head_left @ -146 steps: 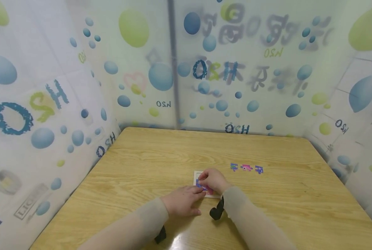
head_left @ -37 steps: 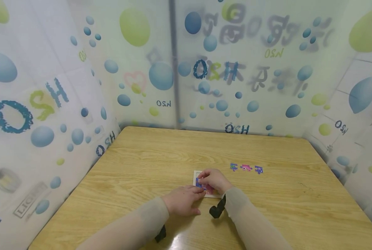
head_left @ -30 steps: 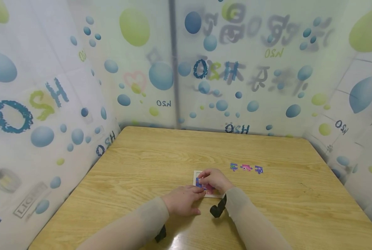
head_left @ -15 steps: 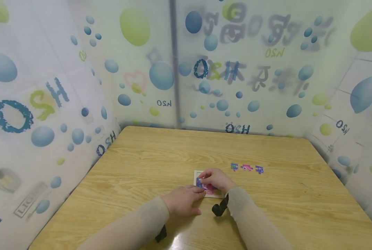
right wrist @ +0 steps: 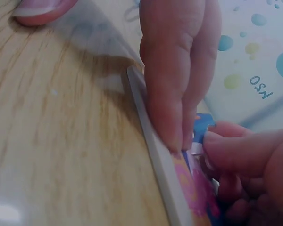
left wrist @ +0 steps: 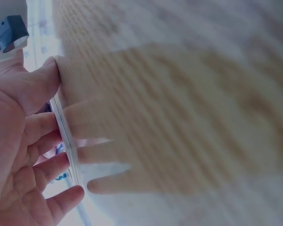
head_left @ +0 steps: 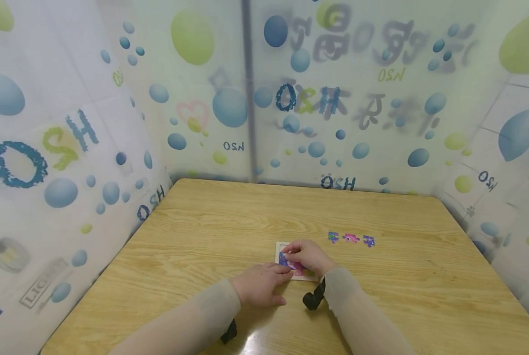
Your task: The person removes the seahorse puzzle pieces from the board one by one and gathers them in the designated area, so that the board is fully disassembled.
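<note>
A puzzle board lies flat on the bench, beneath both hands, its sides roughly square with those of the bench. The left hand reaches in from the left, fingers extended, their tips resting on the board's near side. The right hand arches over the board from the right, thumb and forefinger appearing to pinch a puzzle piece towards the left part of the picture. Beyond the board and to its right, nearer the right hand, a green-and-blue piece, a pink piece and a starry piece sit apart in a row running left to right. The right hand covers much of the board, so whether the pinched piece is seated or raised cannot be told; the left wrist view shows mostly blurred bench.
</note>
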A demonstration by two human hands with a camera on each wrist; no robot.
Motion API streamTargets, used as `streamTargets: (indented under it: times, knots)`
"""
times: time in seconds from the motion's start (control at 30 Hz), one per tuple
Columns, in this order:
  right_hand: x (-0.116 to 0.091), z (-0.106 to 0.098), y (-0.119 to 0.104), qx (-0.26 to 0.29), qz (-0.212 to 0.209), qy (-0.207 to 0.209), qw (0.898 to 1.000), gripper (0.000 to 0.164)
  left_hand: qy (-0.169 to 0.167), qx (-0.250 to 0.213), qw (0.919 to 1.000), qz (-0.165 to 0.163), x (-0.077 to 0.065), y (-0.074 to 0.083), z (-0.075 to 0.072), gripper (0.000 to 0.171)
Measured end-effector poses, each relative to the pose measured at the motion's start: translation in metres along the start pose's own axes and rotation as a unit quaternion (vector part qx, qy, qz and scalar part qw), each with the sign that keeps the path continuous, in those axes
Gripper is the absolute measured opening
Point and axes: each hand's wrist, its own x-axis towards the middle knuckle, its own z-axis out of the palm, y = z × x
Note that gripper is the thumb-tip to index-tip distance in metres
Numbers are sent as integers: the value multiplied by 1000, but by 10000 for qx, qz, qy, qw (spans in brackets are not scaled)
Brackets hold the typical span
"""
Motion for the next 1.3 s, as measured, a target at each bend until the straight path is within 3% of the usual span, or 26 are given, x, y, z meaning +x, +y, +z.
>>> streamTargets:
  times: [0.4,0.77,1.0,1.3]
  knots:
    - [0,2,-3,233,244,105,9994,14,-80,-129,9999,-75,0,0,-2,66]
    - [3,-6,2,746,-211,-103,9969,15,-73,-62,9999,-110,1,1,-2,67]
    - [4,-11,2,1214,-30,-123,9925,19,-110,-22,9998,-183,0,3,-3,67]
    - [-2,-33,5,1077,-117,-208,9939,21,-192,-114,9996,-174,1,2,-3,66]
